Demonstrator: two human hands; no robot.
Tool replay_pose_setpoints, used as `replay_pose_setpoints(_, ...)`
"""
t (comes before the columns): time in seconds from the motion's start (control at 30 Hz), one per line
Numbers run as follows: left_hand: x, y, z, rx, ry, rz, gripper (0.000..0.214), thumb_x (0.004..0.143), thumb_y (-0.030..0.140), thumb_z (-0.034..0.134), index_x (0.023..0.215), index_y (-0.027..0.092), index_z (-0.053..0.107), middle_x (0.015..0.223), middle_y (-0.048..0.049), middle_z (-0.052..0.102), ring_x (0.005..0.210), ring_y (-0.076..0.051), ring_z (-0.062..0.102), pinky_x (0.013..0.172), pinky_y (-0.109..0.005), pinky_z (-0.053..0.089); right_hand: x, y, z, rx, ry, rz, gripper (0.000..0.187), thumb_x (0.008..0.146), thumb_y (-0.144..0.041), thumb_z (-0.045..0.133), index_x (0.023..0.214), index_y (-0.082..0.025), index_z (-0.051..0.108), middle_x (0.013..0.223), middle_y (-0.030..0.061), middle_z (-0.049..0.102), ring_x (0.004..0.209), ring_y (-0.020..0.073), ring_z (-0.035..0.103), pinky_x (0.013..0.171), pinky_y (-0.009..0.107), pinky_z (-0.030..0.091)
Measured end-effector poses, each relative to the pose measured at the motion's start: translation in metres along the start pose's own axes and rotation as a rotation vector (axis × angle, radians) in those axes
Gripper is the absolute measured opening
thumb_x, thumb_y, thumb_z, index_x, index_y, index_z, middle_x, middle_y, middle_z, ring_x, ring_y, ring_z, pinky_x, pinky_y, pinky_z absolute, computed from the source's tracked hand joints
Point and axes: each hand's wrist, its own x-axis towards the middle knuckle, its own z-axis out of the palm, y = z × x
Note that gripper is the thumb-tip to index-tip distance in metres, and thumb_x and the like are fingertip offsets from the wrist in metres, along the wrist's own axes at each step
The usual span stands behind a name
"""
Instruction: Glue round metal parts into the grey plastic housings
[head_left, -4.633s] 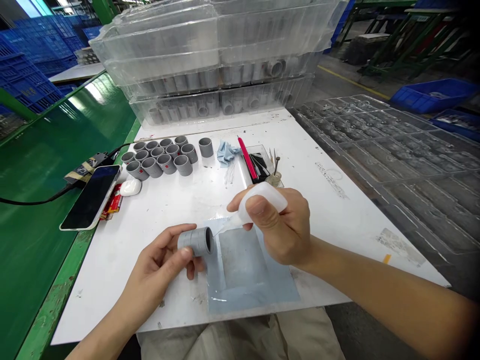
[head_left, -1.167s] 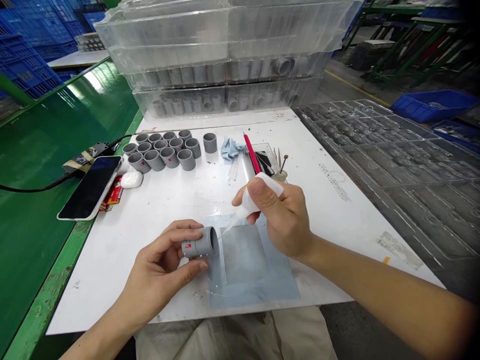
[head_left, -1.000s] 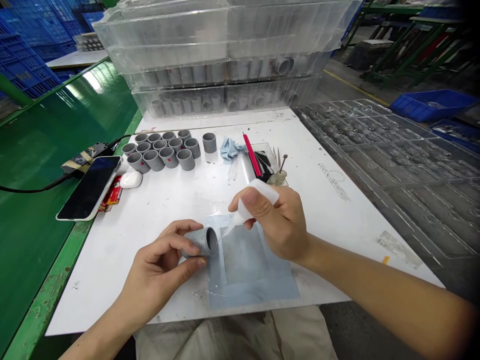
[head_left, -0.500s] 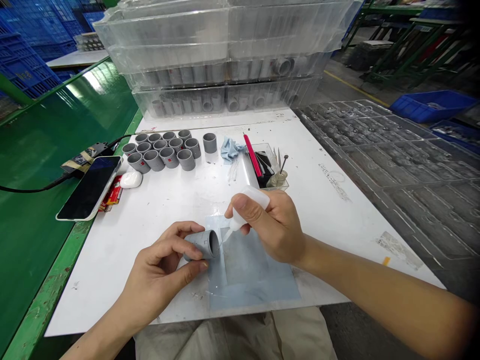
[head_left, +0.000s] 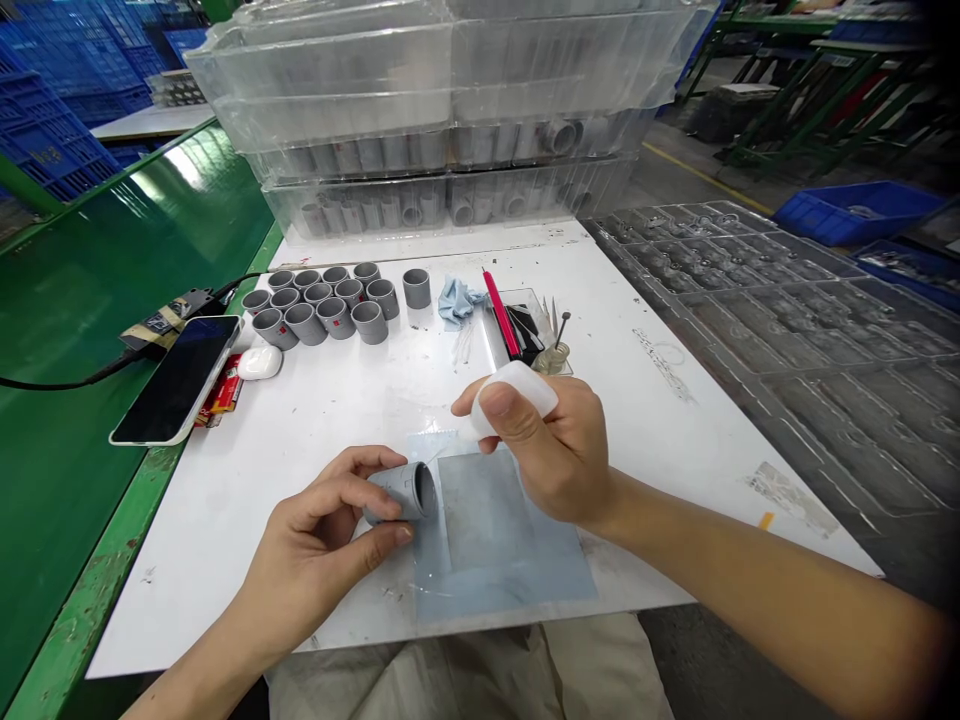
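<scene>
My left hand (head_left: 322, 545) grips a short grey pipe fitting (head_left: 405, 492) on its side, open end facing right, just above the white board (head_left: 315, 420). My right hand (head_left: 559, 455) is closed around a small translucent squeeze bottle (head_left: 517, 392); its thin nozzle points down-left toward the fitting's mouth. Under both hands lies a bluish-grey mat (head_left: 487, 540). A cluster of several upright grey fittings (head_left: 322, 305) stands at the board's far left, with one more fitting (head_left: 416, 288) apart to their right.
A phone (head_left: 176, 378) on a cable, a white earbud case (head_left: 259, 363) and a red pack lie at the left edge. A blue cloth (head_left: 456, 300), a red pen (head_left: 501, 312) and a small clear tray sit mid-board. Stacked clear trays (head_left: 450, 110) of fittings rise behind; empty moulded trays (head_left: 787, 300) lie right.
The bottle's nozzle was at the fitting's mouth; my right hand has now lifted it slightly up and away. My left hand has kept turning the fitting in its fingers.
</scene>
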Motion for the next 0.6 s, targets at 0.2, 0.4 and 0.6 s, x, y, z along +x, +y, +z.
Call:
replay_pose_setpoints(0.2, 0.0, 0.0, -0.001, 0.004, 0.001, 0.012, 0.014, 0.085, 0.018, 0.083, 0.086, 0.03, 0.076, 0.127, -0.0006, 0.068, 0.125, -0.017, 0.06, 0.097, -0.02, 0.049, 0.001, 0.0, 0.0, -0.06, -0.013, -0.034, 0.052, 0.102, -0.05, 0.059, 0.063, -0.017, 0.063, 0.056, -0.0005, 0.057, 0.048, 0.0091, 0.053, 0.044, 0.025, 0.038)
replay_pose_setpoints(0.4, 0.0, 0.002, 0.002, -0.027, 0.034, -0.032, 0.011, 0.083, 0.022, 0.085, 0.083, 0.029, 0.077, 0.126, -0.0021, 0.069, 0.123, -0.018, 0.061, 0.094, -0.019, 0.052, 0.003, -0.004, -0.002, 0.053, -0.034, 0.056, 0.045, 0.099, -0.052, 0.062, 0.073, -0.017, 0.074, 0.053, -0.0013, 0.057, 0.048, 0.0106, 0.056, 0.042, 0.024, 0.044)
replay_pose_setpoints(0.6, -0.002, 0.005, 0.01, -0.006, 0.154, -0.133, 0.017, 0.076, 0.038, 0.089, 0.078, 0.028, 0.075, 0.128, -0.0033, 0.069, 0.122, -0.02, 0.063, 0.088, -0.014, 0.053, 0.028, -0.024, -0.038, 0.296, 0.251, -0.009, 0.024, 0.091, -0.047, 0.075, 0.099, -0.025, 0.082, 0.095, 0.0014, 0.079, 0.071, 0.0142, 0.07, 0.067, 0.029, 0.062)
